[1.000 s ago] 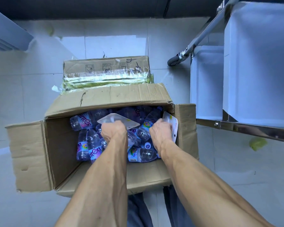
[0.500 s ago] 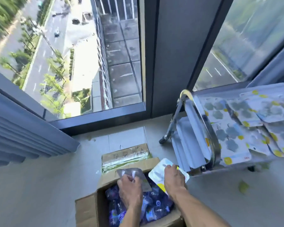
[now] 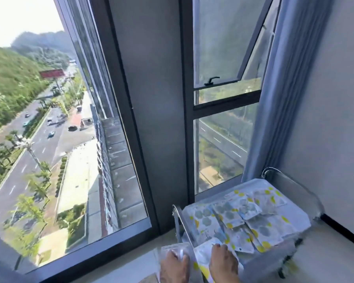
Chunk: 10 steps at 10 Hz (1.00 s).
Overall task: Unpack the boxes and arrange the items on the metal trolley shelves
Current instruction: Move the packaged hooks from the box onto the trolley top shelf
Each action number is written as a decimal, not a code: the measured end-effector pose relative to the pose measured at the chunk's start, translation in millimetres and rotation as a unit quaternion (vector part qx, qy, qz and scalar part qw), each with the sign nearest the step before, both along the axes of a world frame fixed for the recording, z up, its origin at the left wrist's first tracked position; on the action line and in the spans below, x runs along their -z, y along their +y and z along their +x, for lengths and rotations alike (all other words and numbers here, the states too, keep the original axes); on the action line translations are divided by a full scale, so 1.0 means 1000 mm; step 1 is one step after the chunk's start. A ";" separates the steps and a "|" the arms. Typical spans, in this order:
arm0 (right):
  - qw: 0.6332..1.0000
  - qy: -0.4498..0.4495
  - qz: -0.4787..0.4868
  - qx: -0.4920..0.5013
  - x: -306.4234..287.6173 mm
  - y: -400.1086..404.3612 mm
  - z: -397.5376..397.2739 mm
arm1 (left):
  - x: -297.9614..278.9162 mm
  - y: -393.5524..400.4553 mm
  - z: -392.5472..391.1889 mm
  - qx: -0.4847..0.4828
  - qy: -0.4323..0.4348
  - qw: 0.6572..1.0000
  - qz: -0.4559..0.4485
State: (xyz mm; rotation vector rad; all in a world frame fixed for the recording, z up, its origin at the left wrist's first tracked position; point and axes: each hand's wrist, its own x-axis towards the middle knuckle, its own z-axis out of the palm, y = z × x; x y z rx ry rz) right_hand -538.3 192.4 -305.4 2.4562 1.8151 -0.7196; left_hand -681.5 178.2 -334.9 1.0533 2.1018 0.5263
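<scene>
Both hands sit at the bottom centre of the frame, each carrying a flat packet toward the metal trolley [image 3: 274, 174] in the lower right corner. The left hand [image 3: 175, 266] grips a clear blister packet [image 3: 177, 251], fingers curled over its upper edge; the packet is just left of the trolley's near rail. The right hand [image 3: 223, 262] holds a white packet with yellow marks [image 3: 204, 254], fingertips [image 3: 217, 245] laid over its top, and this one already overlaps the near edge of the top shelf.

The step in hand looks like delivery: items lifted out, now being brought to the shelf. That top shelf already carries a spread of similar flat packets [image 3: 243, 217], white with grey and yellow spots, overlapping one another and covering most of the surface.

Next move, by my reading, calls for finding a spot in that crowded layer, likely the near left part, and setting each packet down flat without shoving the others.

Wrists are cut off by the bottom edge, backs of the hands up, both reaching forward side by side. The box itself is out of view here; tall windows [image 3: 102, 139] fill the rest of the frame.
</scene>
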 end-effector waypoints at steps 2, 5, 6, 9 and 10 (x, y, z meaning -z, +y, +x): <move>0.999 -0.013 0.050 0.009 -0.021 0.024 0.126 | -0.042 0.021 0.114 -0.001 0.002 0.999 0.045; 1.000 -0.006 -0.010 0.001 -0.009 0.055 0.264 | -0.014 0.057 0.225 0.051 0.043 0.997 -0.026; 0.999 -0.011 -0.043 -0.006 -0.002 0.072 0.284 | -0.027 0.050 0.255 -0.009 0.017 1.000 -0.022; 0.998 -0.034 -0.060 0.004 0.043 0.144 0.324 | 0.034 0.140 0.319 0.015 0.046 0.996 -0.075; 0.998 -0.026 -0.046 0.039 0.054 0.181 0.344 | 0.050 0.182 0.340 0.035 0.059 0.993 -0.091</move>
